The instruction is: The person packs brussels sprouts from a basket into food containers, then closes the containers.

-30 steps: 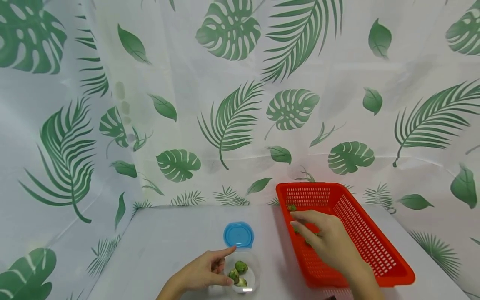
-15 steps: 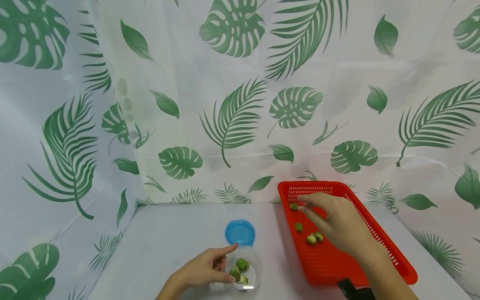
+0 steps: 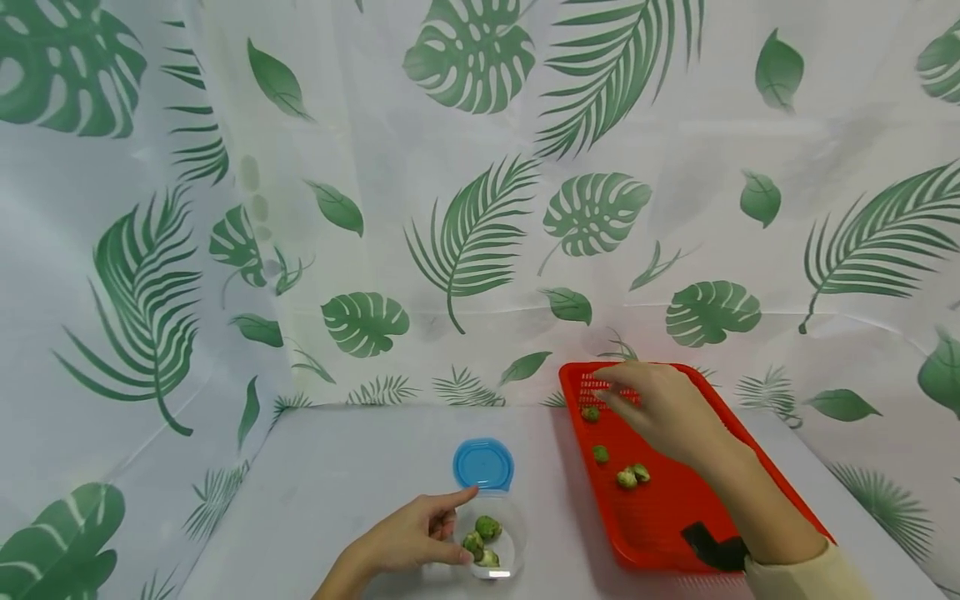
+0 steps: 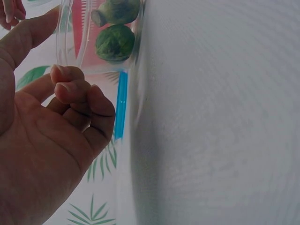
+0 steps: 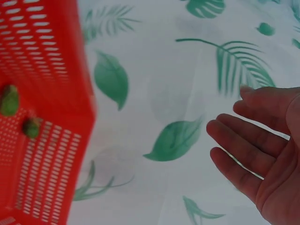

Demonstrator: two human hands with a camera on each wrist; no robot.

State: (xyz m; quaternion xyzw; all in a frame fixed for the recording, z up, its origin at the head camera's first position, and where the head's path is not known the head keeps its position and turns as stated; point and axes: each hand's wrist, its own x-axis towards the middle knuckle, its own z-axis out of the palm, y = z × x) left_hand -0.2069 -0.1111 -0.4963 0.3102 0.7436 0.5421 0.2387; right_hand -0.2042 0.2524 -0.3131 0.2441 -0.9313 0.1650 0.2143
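Observation:
Thumb and forefinger of my left hand (image 3: pixel 412 533) span the near-left side of a clear plastic container (image 3: pixel 513 552), holding it on the table. Its blue lid (image 3: pixel 483 464) lies folded open behind it, by the forefinger's tip. Inside are green Brussels sprouts (image 3: pixel 488 527); two show in the left wrist view, the lower sprout (image 4: pixel 115 43) near the container's wall. My right hand (image 3: pixel 663 408) is raised over the far part of a red basket (image 3: pixel 622 537), fingers apart and loosely bent. Nothing lies between those fingers in the right wrist view. Several sprouts (image 3: pixel 626 477) sit along the basket's left side.
A white table (image 3: pixel 337 467) carries both the container and the basket, with a gap between them. The basket has perforated side walls (image 5: pixel 49 173). Behind stands a white sheet (image 3: pixel 480 350) printed with green leaves. A black strap piece (image 3: pixel 712 550) hangs below my right wrist.
My right hand has risen from the sprouts in the basket and shifted right and away, uncovering several of them. The left hand keeps its hold on the container.

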